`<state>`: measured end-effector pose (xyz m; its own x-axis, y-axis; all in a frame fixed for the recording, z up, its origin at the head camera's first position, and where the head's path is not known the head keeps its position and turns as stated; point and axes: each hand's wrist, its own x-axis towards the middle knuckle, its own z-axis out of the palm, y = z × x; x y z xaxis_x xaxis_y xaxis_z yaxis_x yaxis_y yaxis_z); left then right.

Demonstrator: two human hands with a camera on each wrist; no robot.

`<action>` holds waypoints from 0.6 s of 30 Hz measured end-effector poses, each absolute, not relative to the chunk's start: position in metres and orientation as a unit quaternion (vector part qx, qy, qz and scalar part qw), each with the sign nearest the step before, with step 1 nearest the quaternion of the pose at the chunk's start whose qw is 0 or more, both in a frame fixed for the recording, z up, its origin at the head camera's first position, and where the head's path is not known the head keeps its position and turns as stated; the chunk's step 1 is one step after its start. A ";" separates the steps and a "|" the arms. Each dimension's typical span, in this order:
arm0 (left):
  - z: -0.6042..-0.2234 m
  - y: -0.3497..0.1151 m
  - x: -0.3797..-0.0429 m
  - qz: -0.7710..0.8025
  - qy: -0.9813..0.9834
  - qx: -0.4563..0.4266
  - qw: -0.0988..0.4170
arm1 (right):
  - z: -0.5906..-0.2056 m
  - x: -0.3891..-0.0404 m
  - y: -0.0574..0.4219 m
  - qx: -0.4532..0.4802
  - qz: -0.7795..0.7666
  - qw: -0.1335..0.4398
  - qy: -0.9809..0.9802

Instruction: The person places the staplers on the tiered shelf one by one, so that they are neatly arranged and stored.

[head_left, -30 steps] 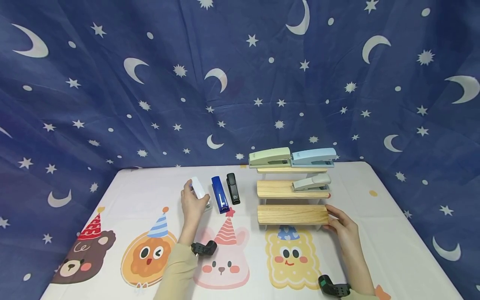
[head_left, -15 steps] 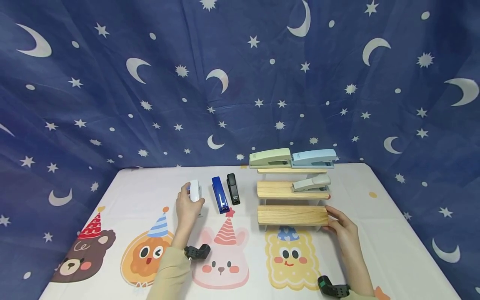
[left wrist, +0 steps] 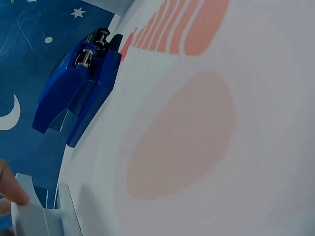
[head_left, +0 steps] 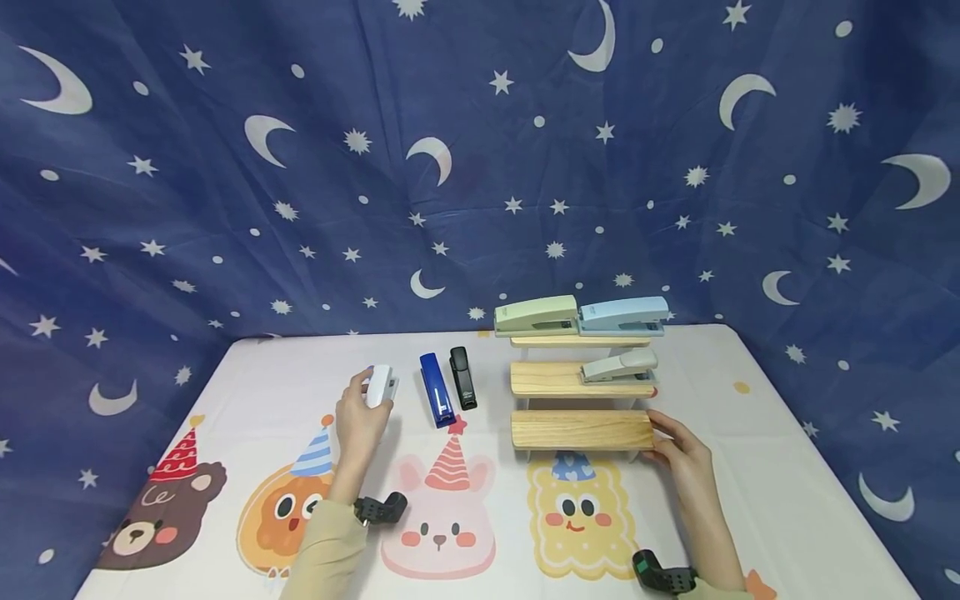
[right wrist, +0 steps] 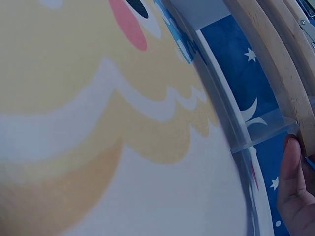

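My left hand (head_left: 362,423) grips a white stapler (head_left: 379,387) between thumb and fingers at the left of the group. Part of that white stapler (left wrist: 30,216) shows low in the left wrist view, a finger against it. Just to its right lie a blue stapler (head_left: 437,390) and a black stapler (head_left: 462,379). My right hand (head_left: 688,462) holds the right end of the lowest step of a three-step wooden rack (head_left: 581,430). In the right wrist view the thumb (right wrist: 291,162) presses by the wood's end and a clear support; the other fingers are partly hidden.
A green stapler (head_left: 536,316) and a light blue stapler (head_left: 624,316) sit end to end on the top step. A pale grey stapler (head_left: 621,366) rests on the right of the middle step. Behind the white printed tablecloth (head_left: 780,467) hangs a dark blue curtain (head_left: 480,167).
My left hand has moved left with the white stapler, away from the blue one, and the stapler has turned. My right hand keeps its hold on the rack.
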<state>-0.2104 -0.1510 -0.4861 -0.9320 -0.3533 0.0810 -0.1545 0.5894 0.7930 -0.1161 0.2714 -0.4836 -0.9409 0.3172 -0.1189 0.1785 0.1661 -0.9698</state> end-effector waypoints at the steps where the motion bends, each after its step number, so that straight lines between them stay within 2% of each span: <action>1: -0.486 -0.152 -0.210 -0.429 -0.885 0.143 0.115 | -0.484 -0.116 0.272 -0.161 0.624 0.056 -0.762; 9: -0.485 -0.159 -0.205 -0.427 -0.888 0.136 0.100 | -0.486 -0.118 0.272 -0.158 0.635 0.078 -0.753; 18: -0.481 -0.162 -0.196 -0.422 -0.893 0.119 0.107 | -0.484 -0.117 0.272 -0.164 0.624 0.059 -0.762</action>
